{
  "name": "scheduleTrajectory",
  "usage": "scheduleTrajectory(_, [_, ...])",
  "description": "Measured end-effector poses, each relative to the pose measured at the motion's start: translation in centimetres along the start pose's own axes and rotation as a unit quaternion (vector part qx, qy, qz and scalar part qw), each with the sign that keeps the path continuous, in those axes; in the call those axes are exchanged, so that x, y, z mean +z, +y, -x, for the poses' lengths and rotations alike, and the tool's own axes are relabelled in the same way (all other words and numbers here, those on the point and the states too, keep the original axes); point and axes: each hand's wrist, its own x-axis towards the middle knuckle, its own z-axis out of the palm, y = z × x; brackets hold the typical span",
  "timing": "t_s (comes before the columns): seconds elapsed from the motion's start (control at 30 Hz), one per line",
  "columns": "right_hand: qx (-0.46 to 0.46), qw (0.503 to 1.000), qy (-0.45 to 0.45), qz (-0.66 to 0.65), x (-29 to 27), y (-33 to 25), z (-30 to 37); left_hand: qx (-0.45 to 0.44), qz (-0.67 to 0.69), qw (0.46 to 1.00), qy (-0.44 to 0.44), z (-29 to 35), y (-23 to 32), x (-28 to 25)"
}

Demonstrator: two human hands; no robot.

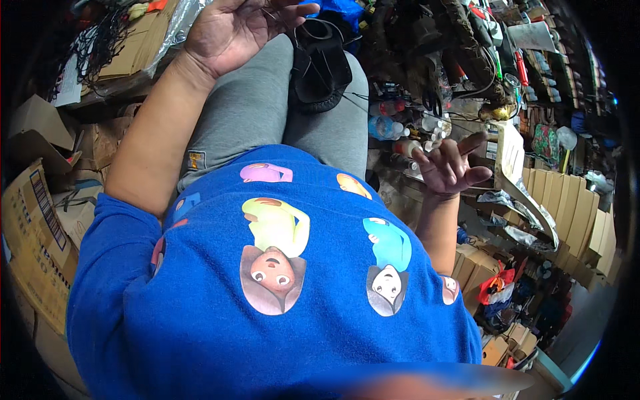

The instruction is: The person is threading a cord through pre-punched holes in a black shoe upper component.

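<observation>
A black shoe (321, 70) rests on my lap between the thighs of my grey trousers (243, 100), its opening facing up. My left hand (230, 37) is raised left of the shoe, palm turned up and fingers loosely bent apart. The upper edge of the picture cuts off part of its fingers, and thin dark lines show near them. Out to the right, my right hand (448, 167) is held up with thumb and forefinger spread and the other fingers curved. A thin dark thread (358, 97) leaves the shoe's right side toward this hand; where it ends is unclear.
Plastic bottles (385, 127) stand to the right of my legs. Stacked cardboard (563, 200) and hanging tools and cords crowd the right side. At the left are an open carton (41, 127), flat cardboard (137, 50) and a tangle of black cords (100, 43).
</observation>
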Motion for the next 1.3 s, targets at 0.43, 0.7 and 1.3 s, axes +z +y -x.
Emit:
scheduleTrajectory(0.43, [0.220,0.376,0.108,0.894,-4.5,4.2,6.1,-0.149,-0.068,0.983,0.086,-2.3,2.8,-7.9])
scheduleTrajectory(0.7, [0.129,0.705,0.630,0.299,-3.1,1.6,6.6,-0.021,-0.665,0.725,0.179,-2.4,8.1,-11.5])
scheduleTrajectory(1.3, [0.305,0.547,-0.003,0.780,0.2,3.8,-7.2,-0.039,-0.724,0.663,-0.183,-4.7,-8.6,-1.6])
